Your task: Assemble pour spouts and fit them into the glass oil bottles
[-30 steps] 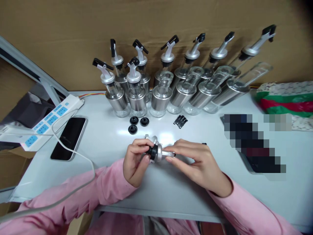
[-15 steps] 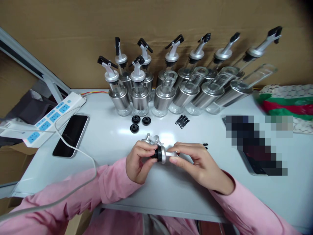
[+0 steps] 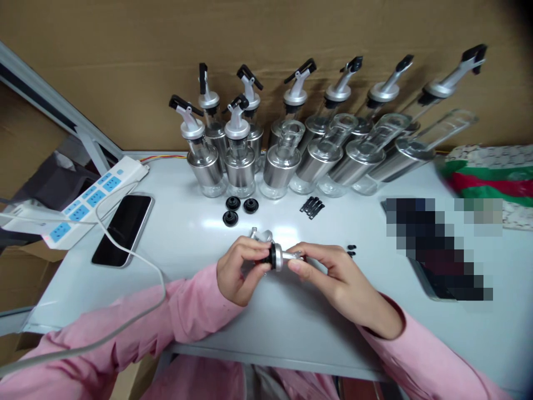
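Between both hands lies a silver bottle pourer (image 3: 278, 257) with a black stopper, held sideways. My left hand (image 3: 239, 269) is closed around the black stopper end. The fingers of my right hand (image 3: 339, 278) pinch the spout tip, partly hiding it. Just behind the left fingers, more silver pourer parts (image 3: 261, 235) lie on the table. Farther back are three black round stoppers (image 3: 230, 218) and several thin black levers (image 3: 312, 208). Small black pieces (image 3: 352, 248) lie beyond the right hand.
Glass-and-steel bottles (image 3: 282, 166) stand in rows at the back, many fitted with pourers. On the left are a power strip (image 3: 85, 205), a phone (image 3: 125, 228) and a white cable (image 3: 137, 254) crossing my left sleeve. A partly pixelated dark device (image 3: 433, 286) and a patterned bag (image 3: 478, 180) are right.
Both hands keep their hold on the pourer, which has shifted very slightly upward in view. The whole scene has moved a little to the right.
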{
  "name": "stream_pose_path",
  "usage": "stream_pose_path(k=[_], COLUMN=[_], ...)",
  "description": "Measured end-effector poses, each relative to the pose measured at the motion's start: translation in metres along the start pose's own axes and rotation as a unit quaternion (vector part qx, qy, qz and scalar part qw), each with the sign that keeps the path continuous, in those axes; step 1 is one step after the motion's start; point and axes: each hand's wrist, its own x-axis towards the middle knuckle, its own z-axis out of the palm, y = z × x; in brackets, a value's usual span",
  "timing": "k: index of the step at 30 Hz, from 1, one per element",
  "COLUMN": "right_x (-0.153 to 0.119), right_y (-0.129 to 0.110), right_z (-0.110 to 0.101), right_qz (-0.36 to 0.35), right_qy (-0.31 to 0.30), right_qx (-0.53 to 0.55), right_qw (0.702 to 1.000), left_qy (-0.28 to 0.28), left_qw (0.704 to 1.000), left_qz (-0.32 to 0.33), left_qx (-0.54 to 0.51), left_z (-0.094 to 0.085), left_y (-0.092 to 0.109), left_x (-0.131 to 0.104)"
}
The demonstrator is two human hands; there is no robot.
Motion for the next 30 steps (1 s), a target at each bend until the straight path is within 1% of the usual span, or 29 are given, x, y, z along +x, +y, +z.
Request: stream_pose_path(k=[4, 7, 11, 13, 16, 18, 20, 22, 23, 24, 26, 28, 30], right_x=[-0.001, -0.001, 0.001, 0.001, -0.001, -0.003, -0.004, -0.005, -0.005, -0.004, -0.003, -0.003, -0.003], right_y=[-0.002, 0.002, 0.007, 0.008, 0.008, 0.007, 0.006, 0.005, 0.005, 0.005, 0.005, 0.006, 0.007], right_z=[0.002, 0.004, 0.008, 0.009, 0.010, 0.010, 0.010, 0.010, 0.010, 0.010, 0.011, 0.011, 0.012], right_qz=[0.027, 0.039, 0.063, 0.064, 0.061, 0.067, 0.075, 0.076, 0.078, 0.080, 0.089, 0.093, 0.085], right_qy=[-0.019, -0.004, 0.065, 0.077, 0.069, 0.048, 0.001, -0.049, -0.064, -0.069, -0.062, -0.045, -0.032], right_qx=[0.069, 0.095, 0.038, 0.010, -0.010, 0.015, 0.085, 0.166, 0.197, 0.219, 0.240, 0.240, 0.226], right_qw=[0.997, 0.995, 0.995, 0.995, 0.996, 0.997, 0.994, 0.982, 0.975, 0.970, 0.965, 0.965, 0.970], left_qy=[0.014, 0.013, 0.003, 0.001, 0.002, -0.004, -0.017, -0.037, -0.049, -0.062, -0.083, -0.078, -0.057], left_qw=[0.997, 0.995, 0.998, 0.998, 0.999, 0.999, 0.999, 0.999, 0.998, 0.997, 0.995, 0.997, 0.998], left_qz=[0.006, 0.010, 0.015, 0.010, 0.005, 0.011, 0.021, 0.029, 0.034, 0.039, 0.044, 0.026, -0.005], left_qx=[-0.080, -0.101, -0.062, -0.056, -0.054, -0.045, -0.029, -0.008, 0.002, 0.009, 0.017, 0.006, -0.022], left_z=[0.005, 0.006, 0.003, 0.002, 0.002, 0.001, 0.000, -0.002, -0.003, -0.004, -0.005, -0.004, -0.002], left_y=[0.001, 0.002, -0.001, -0.003, -0.005, -0.005, -0.003, 0.001, 0.002, 0.004, 0.005, 0.005, 0.003], left_x=[0.004, 0.004, 0.003, 0.002, 0.003, 0.004, 0.006, 0.008, 0.009, 0.009, 0.009, 0.008, 0.006])
